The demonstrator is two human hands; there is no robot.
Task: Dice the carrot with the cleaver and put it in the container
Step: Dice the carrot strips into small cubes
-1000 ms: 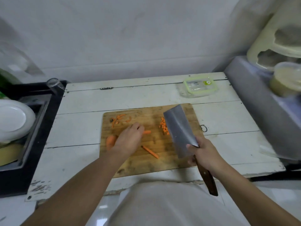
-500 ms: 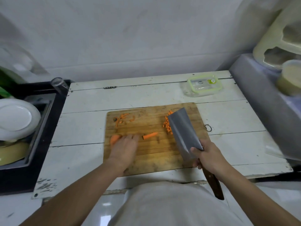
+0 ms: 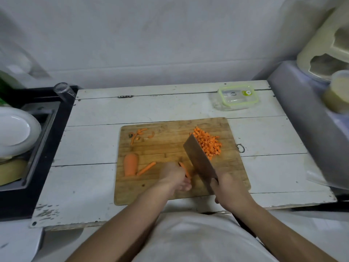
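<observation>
Carrot dice [image 3: 208,144] lie heaped beyond my cleaver [image 3: 200,163], gripped by my right hand [image 3: 229,190]; my left hand [image 3: 174,176] pinches a strip [image 3: 186,172] beside the blade. Carrot chunk [image 3: 130,164] uncut, container [image 3: 238,98] unfilled.

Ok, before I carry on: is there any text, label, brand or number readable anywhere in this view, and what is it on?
No text here can be read.
Container lid: a round green sticker and a small dark mark, both too small and blurred to read.
Cleaver, cutting board, table: no markings visible.
</observation>
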